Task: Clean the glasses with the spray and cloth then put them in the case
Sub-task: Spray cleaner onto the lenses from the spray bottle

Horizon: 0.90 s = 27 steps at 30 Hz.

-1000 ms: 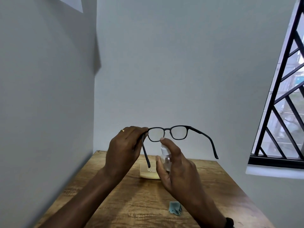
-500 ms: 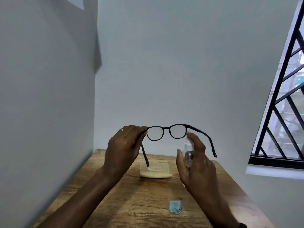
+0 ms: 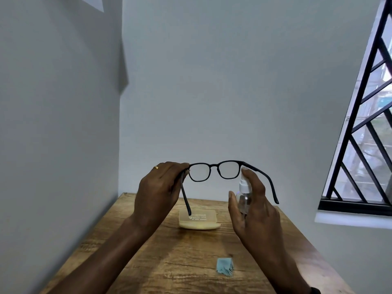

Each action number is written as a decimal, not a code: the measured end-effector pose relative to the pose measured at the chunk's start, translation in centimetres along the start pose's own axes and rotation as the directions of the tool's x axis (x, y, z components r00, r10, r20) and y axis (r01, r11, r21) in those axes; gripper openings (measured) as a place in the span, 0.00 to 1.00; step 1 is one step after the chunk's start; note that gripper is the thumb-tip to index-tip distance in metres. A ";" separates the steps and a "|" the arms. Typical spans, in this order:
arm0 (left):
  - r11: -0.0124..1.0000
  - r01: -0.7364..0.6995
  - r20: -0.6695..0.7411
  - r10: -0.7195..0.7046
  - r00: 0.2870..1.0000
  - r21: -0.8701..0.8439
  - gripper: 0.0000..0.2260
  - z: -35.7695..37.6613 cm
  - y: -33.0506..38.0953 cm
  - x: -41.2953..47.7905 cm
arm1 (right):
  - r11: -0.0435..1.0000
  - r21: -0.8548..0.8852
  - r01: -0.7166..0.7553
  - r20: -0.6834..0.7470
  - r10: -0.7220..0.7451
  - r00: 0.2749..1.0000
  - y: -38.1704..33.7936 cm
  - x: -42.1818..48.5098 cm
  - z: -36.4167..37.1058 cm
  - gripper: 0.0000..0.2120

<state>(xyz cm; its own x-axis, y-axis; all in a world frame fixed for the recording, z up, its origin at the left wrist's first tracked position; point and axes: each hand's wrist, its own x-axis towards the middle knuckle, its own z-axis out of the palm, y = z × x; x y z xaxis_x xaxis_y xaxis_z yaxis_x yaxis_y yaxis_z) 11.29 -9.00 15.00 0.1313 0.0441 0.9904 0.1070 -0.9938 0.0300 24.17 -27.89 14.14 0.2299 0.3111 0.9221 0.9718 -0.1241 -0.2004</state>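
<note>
Pale walls and a wooden table (image 3: 148,262): I'm at the spraying step, lenses not yet wiped.

Above the cream case (image 3: 198,219), my left hand (image 3: 159,192) pinches the black glasses (image 3: 214,171) at the hinge of one temple, lenses facing away from me, frame running left to right, both temples open and pointing back toward me. My right hand (image 3: 254,211) is wrapped around the small clear spray bottle (image 3: 244,196), forefinger on the white pump, nozzle just beside the right-side lens. Next, I judge, comes setting the bottle down and taking the blue cloth (image 3: 224,266), lying nearer me than the case.
</note>
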 end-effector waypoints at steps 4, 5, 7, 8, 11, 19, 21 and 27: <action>1.000 -0.006 0.001 0.006 1.000 0.003 0.06 0.1 0.0 0.0 | 1.000 0.009 0.007 0.054 -0.008 0.999 0.1 -0.3 0.3 0.27; 1.000 -0.007 0.001 0.007 1.000 0.002 0.06 0.1 0.0 0.0 | 1.000 0.018 0.009 0.066 -0.010 0.998 0.1 -0.5 0.4 0.28; 1.000 -0.006 0.003 0.006 1.000 0.000 0.06 0.1 -0.1 0.0 | 0.999 0.023 0.030 0.072 -0.032 0.997 0.2 -0.8 0.6 0.29; 1.000 -0.004 0.006 0.004 1.000 -0.002 0.06 0.1 -0.1 0.0 | 0.999 0.017 0.052 0.066 -0.053 0.996 0.3 -0.8 0.6 0.30; 1.000 -0.001 0.011 0.002 1.000 -0.009 0.06 0.0 -0.2 0.0 | 0.996 0.000 0.094 0.052 -0.094 0.994 0.5 -0.9 0.8 0.33; 1.000 0.007 -0.004 -0.007 1.000 0.003 0.06 0.0 -0.2 0.0 | 0.985 0.007 0.172 0.032 -0.172 0.985 1.8 -1.8 1.2 0.36; 1.000 0.007 -0.005 -0.007 1.000 0.010 0.06 -0.1 -0.4 0.0 | 0.992 -0.012 0.122 0.033 -0.121 0.992 3.0 -2.6 1.8 0.37; 1.000 0.011 0.001 -0.011 1.000 0.013 0.07 -0.2 -0.4 0.0 | 0.933 0.075 -0.353 0.108 0.344 0.933 9.3 -5.7 5.5 0.32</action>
<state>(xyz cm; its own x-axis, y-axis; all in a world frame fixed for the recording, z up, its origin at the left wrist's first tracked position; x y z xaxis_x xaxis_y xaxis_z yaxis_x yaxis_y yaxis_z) 11.08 -8.63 14.98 0.1311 0.0549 0.9899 0.1208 -0.9919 0.0390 32.22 -25.65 5.25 0.5546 0.3493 0.7553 0.8291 -0.1546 -0.5373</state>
